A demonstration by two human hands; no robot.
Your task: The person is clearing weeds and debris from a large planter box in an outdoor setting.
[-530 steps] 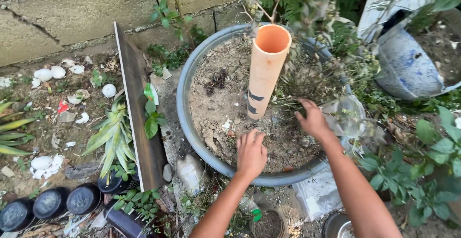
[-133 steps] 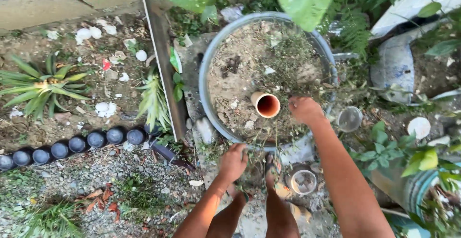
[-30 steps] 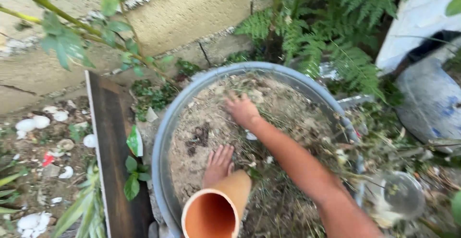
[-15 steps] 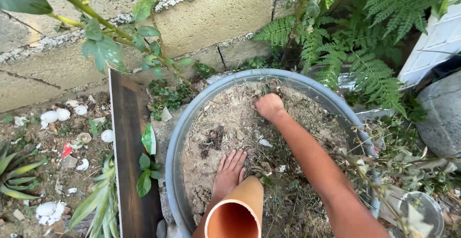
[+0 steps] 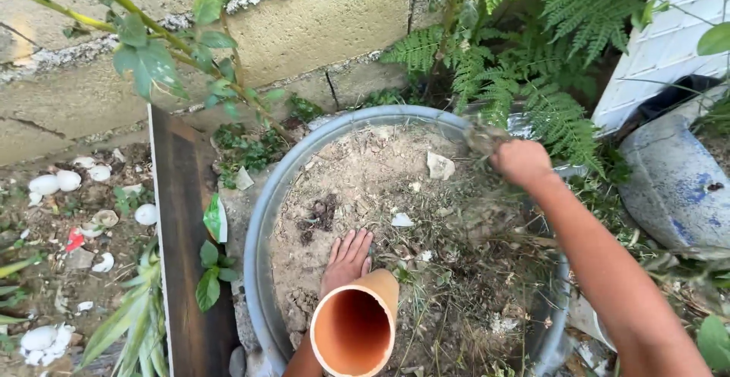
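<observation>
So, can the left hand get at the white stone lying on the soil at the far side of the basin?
Probably yes. The left hand lies flat on the soil beside the orange pipe. Only open soil lies between it and the white stone. The right hand is off to the side, at the basin rim.

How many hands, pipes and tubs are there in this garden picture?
Hands: 2, left hand flat on the soil, right hand closed on weeds
Orange pipe: 1
Grey tub: 1
Total: 4
</observation>
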